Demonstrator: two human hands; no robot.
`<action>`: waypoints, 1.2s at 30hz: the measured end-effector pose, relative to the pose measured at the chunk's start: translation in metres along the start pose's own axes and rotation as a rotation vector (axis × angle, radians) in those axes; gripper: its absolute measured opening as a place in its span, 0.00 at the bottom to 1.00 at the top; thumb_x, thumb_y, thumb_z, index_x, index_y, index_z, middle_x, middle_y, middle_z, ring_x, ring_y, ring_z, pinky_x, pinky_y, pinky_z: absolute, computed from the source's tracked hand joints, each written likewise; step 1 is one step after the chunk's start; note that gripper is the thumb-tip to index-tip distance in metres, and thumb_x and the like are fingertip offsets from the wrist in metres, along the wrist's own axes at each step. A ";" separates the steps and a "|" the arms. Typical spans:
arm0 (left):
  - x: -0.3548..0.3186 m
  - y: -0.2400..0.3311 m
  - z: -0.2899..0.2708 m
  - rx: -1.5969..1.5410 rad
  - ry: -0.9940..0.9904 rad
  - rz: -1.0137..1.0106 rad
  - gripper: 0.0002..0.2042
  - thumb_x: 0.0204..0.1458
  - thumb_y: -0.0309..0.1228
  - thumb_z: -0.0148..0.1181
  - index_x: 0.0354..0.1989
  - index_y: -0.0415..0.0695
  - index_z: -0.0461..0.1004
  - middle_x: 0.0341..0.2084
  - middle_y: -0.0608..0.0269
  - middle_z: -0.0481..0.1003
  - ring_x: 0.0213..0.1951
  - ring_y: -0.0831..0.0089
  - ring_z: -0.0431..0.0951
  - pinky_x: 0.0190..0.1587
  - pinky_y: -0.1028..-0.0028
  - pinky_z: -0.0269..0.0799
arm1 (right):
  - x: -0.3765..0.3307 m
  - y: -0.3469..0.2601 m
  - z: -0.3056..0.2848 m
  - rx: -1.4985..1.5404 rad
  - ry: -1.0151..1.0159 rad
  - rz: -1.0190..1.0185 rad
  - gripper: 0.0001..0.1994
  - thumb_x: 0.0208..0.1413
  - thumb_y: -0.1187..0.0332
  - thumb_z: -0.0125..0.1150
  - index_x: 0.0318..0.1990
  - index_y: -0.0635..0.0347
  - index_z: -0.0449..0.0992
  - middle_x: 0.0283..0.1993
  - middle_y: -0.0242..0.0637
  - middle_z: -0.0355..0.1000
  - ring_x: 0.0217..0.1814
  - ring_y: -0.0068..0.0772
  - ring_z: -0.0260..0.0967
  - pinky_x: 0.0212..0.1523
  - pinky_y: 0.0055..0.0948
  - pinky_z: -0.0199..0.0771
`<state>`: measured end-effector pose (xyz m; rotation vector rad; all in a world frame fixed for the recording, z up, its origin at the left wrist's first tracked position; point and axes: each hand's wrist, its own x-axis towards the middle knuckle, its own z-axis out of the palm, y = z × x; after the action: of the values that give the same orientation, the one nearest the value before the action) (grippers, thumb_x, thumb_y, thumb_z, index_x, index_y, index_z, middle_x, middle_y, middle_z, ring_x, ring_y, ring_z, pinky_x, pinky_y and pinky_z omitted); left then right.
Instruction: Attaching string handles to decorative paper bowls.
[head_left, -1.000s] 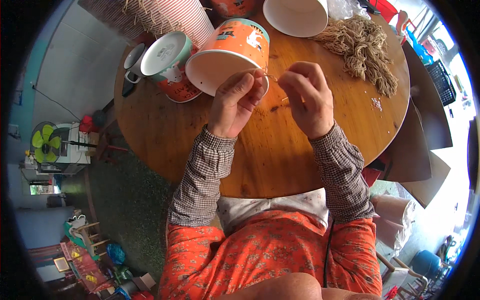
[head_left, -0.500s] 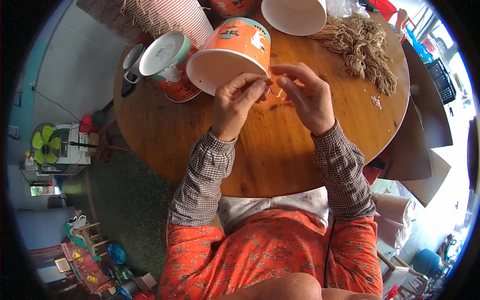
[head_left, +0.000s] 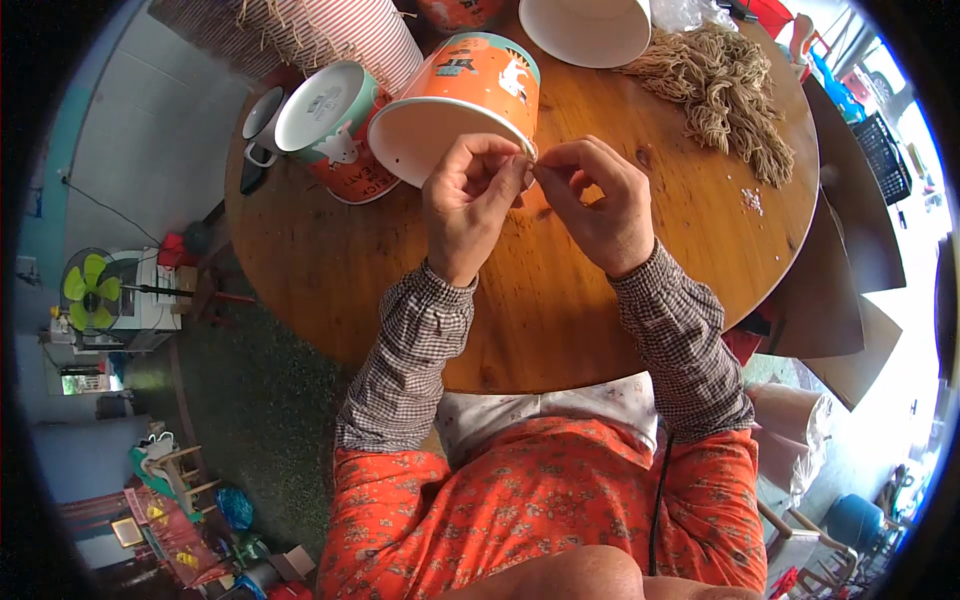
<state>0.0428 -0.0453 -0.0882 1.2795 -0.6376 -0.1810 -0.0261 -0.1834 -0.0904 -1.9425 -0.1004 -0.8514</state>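
An orange paper bucket (head_left: 470, 75) with cartoon figures lies tilted on the table, its white mouth toward me. At the right side of its rim, my left hand (head_left: 465, 210) pinches a thin tan cord (head_left: 532, 160) between thumb and fingers. My right hand (head_left: 603, 205) meets it there, thumb and forefinger closed on the same cord. The fingertips nearly touch, and they hide most of the cord. Left of this bucket, a green and red bucket (head_left: 340, 148) stands with its pale base up.
Striped stacked buckets (head_left: 350, 40) stand at the far left, beside an enamel mug (head_left: 262, 125). A white bucket (head_left: 590, 35) and a heap of tan cords (head_left: 715, 95) occupy the far right of the round wooden table (head_left: 560, 320). Small white bits (head_left: 752, 200) lie near its right edge.
My right hand has moved left and its thumb and forefinger have closed on the cord beside my left fingertips. The loose cord end seen earlier no longer shows.
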 end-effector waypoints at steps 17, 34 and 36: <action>0.005 0.002 -0.005 0.727 -0.008 0.563 0.05 0.48 0.20 0.63 0.33 0.39 0.75 0.24 0.66 0.71 0.24 0.77 0.73 0.24 0.79 0.69 | 0.002 0.000 -0.003 -0.008 -0.008 -0.038 0.04 0.50 0.76 0.63 0.34 0.63 0.76 0.31 0.36 0.73 0.27 0.28 0.72 0.26 0.24 0.72; -0.002 0.003 -0.002 -0.062 -0.009 -0.038 0.03 0.56 0.26 0.59 0.33 0.40 0.74 0.27 0.70 0.73 0.29 0.85 0.69 0.33 0.84 0.66 | 0.000 -0.002 0.002 0.003 0.002 -0.064 0.05 0.53 0.77 0.60 0.38 0.62 0.75 0.34 0.36 0.73 0.31 0.31 0.73 0.30 0.26 0.73; -0.002 0.002 -0.001 -0.048 0.008 0.020 0.03 0.57 0.26 0.59 0.33 0.40 0.74 0.27 0.70 0.73 0.29 0.85 0.69 0.32 0.84 0.66 | 0.000 -0.003 0.002 -0.002 -0.007 -0.062 0.05 0.53 0.76 0.60 0.38 0.61 0.75 0.34 0.36 0.73 0.31 0.31 0.73 0.30 0.26 0.73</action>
<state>0.0414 -0.0435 -0.0871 1.2265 -0.6353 -0.1736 -0.0264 -0.1801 -0.0889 -1.9524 -0.1643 -0.8859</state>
